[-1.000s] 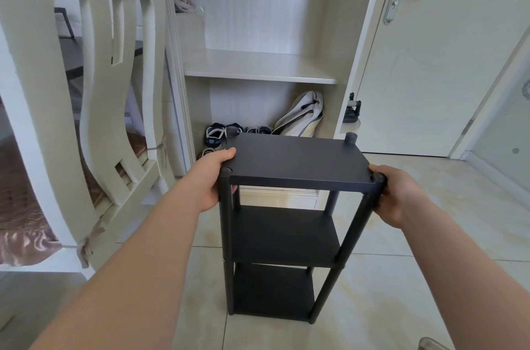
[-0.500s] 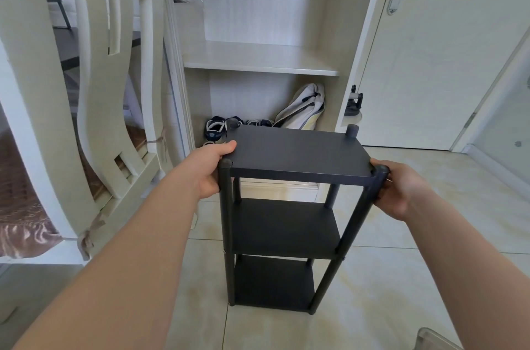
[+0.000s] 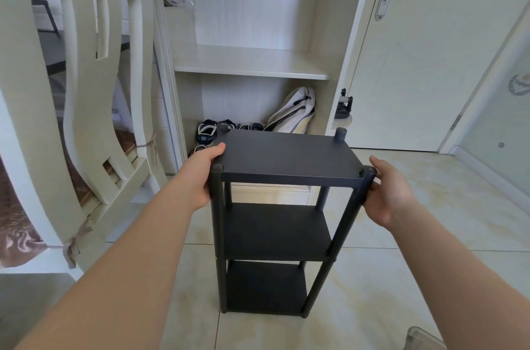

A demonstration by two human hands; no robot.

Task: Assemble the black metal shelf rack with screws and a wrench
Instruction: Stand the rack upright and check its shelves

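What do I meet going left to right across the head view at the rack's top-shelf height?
Cream wooden chair back → left hand → black three-tier metal shelf rack → right hand → pale tiled floor.

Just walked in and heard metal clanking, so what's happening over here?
A person is standing over a black shelf rack that stands upright, all three shelves fitted, on the tiled floor in front of an open wardrobe. The left hand grips the rack's near-left top corner. The right hand is at the near-right post, its fingers partly hidden behind it.
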